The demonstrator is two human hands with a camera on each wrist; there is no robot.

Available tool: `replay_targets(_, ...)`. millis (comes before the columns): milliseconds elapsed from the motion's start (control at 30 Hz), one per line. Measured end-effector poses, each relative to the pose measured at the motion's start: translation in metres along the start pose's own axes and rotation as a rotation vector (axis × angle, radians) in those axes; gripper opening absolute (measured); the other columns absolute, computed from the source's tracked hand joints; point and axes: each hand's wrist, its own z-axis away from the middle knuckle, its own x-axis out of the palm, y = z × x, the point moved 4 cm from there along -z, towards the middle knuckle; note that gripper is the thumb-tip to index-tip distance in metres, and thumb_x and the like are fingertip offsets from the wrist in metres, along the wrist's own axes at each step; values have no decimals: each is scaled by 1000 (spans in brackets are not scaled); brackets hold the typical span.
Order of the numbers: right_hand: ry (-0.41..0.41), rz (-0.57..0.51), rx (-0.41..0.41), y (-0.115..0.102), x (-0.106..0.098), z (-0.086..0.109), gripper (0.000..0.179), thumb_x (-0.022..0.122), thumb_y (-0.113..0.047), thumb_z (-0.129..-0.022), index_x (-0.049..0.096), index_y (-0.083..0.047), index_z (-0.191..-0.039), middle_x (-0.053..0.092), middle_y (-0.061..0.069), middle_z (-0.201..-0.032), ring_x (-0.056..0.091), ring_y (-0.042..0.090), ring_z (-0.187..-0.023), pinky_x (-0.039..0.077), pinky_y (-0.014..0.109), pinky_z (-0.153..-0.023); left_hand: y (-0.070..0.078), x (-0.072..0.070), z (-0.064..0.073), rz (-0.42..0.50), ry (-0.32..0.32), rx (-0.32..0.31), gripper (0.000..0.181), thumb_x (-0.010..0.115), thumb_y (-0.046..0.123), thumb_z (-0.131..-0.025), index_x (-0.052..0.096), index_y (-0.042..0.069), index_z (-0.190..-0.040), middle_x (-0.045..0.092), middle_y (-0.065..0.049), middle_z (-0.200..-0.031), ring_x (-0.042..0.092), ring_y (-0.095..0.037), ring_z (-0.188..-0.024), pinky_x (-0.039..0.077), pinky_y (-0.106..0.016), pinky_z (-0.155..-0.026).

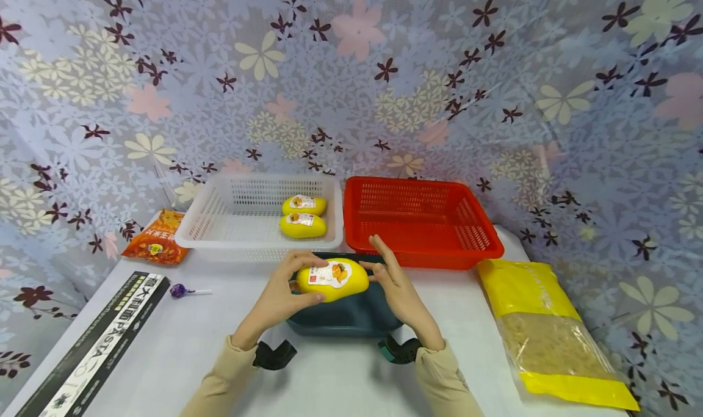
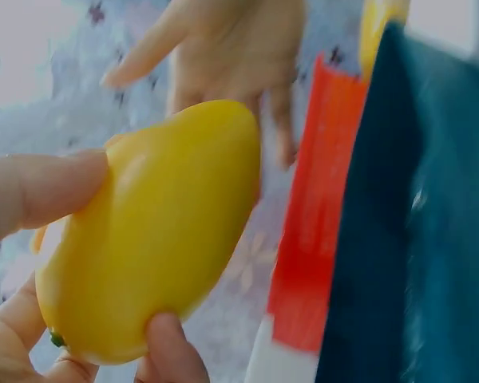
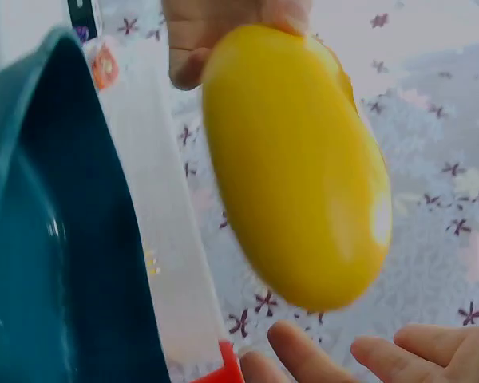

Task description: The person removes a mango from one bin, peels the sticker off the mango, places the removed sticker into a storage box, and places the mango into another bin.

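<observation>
My left hand grips a yellow mango by its left end, with thumb and fingers round it. A white label with a fruit picture faces up on it. In the left wrist view the mango shows its smooth underside and a small green stem tip. My right hand is beside the mango's right end with its fingers spread. In the right wrist view its fingers are extended, a gap away from the fruit. Below both hands is a dark teal basin, partly hidden by them.
Behind, a white basket holds two labelled mangoes, beside a red basket. An orange snack bag, a purple lollipop and a black pasta box lie left. A yellow bag lies right.
</observation>
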Motion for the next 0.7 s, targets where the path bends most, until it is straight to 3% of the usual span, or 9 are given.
replay_targets(267, -142, -130, 4, -4, 5, 34, 52, 20, -37, -107, 12, -23, -156, 23, 13, -159, 53, 37, -127, 41, 57, -103, 4, 31, 39, 45, -99, -44, 45, 80, 15, -77, 63, 19, -119, 48, -6, -127, 45, -23, -112, 49, -28, -81)
replay_targets(500, -252, -257, 30, 2, 21, 70, 55, 15, -43, -106, 17, -20, -155, 28, 19, -156, 53, 13, -128, 42, 26, -103, 0, 51, 74, 110, -128, -74, 44, 79, 19, -78, 63, 22, -119, 49, -7, -125, 46, -13, -111, 46, -25, -78)
replay_targets(700, -359, -350, 115, 14, 38, 95, 60, 16, -44, -106, 22, -8, -153, 33, 26, -152, 52, 5, -127, 36, 17, -104, -14, 67, 94, 159, -192, -135, 43, 78, 20, -78, 63, 19, -118, 49, -12, -125, 46, -5, -111, 42, -23, -70)
